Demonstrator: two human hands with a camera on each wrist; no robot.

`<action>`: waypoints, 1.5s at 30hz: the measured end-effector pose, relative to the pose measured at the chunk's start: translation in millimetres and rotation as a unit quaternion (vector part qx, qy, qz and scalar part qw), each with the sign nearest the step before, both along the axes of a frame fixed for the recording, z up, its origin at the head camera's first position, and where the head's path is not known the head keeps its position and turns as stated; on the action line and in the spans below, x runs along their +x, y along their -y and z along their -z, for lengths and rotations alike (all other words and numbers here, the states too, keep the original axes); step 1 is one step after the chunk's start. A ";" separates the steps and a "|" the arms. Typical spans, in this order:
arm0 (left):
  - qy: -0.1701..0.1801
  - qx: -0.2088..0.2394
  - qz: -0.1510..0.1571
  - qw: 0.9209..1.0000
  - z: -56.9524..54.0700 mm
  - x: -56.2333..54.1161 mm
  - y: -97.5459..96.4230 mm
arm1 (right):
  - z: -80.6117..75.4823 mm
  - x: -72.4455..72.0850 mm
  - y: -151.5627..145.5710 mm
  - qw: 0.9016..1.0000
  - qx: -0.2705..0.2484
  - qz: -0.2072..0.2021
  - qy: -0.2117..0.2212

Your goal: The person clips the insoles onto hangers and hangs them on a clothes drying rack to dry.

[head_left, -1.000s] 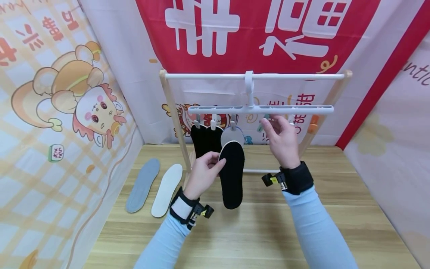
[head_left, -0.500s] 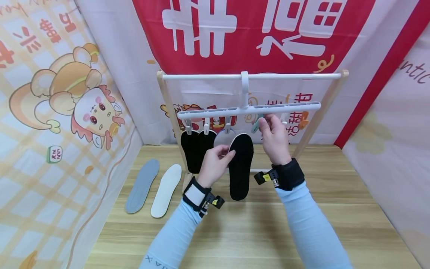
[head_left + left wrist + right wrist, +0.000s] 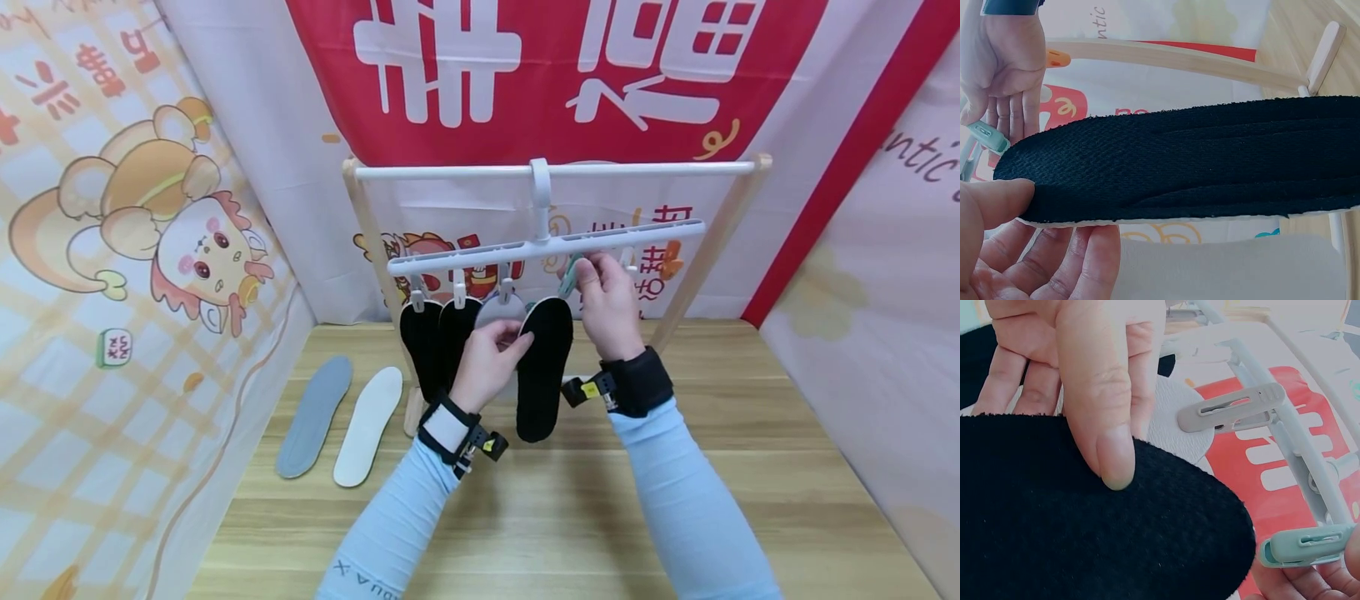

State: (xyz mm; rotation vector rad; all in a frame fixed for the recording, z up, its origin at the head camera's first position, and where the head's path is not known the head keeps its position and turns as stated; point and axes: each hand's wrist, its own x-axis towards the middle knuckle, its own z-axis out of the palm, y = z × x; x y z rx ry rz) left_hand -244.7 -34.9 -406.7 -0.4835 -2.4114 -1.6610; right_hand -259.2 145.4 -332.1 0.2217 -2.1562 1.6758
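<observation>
Hands [image 3: 486, 367] [image 3: 611, 307] on black insole [image 3: 545, 371] and green clip [image 3: 1307, 545], "ntic" [image 3: 926, 160] on wall cloth [image 3: 885, 367]

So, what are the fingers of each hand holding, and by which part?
The left fingers pinch the black insole by one edge near its top; the right fingers pinch the green clip by the end away from the insole.

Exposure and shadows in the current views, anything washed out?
Head: fairly even light, soft shadows on the table; left wrist: dim, muted, grooves show on the black insole; right wrist: pale, washed out toward the top, green clip distinct.
</observation>
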 end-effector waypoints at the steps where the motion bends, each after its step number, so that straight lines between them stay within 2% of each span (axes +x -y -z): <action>1: -0.003 -0.003 0.001 1.000 -0.4 -0.2 -0.5 | -0.3 0.2 0.3 1.000 -0.001 0.000 0.001; 13: -0.018 -0.019 0.004 1.000 -7.5 -1.8 -7.5 | -2.5 -1.0 1.3 1.000 -0.023 -0.012 -0.009; 25: -0.004 -0.007 0.012 1.000 -15.0 -2.2 -12.2 | -1.3 -0.8 -0.2 0.999 -0.038 -0.028 -0.002; 34: -0.005 -0.005 0.009 1.000 -18.7 -4.7 -16.6 | 0.2 0.3 -0.7 0.999 -0.030 -0.022 -0.019; 38: -0.010 -0.002 0.008 1.000 -19.4 -6.2 -18.0 | 1.0 0.2 -1.5 0.999 -0.039 -0.026 -0.021; 45: 0.008 -0.009 0.010 1.000 -17.8 -7.6 -17.9 | 0.4 0.9 -5.3 0.999 -0.030 -0.031 -0.007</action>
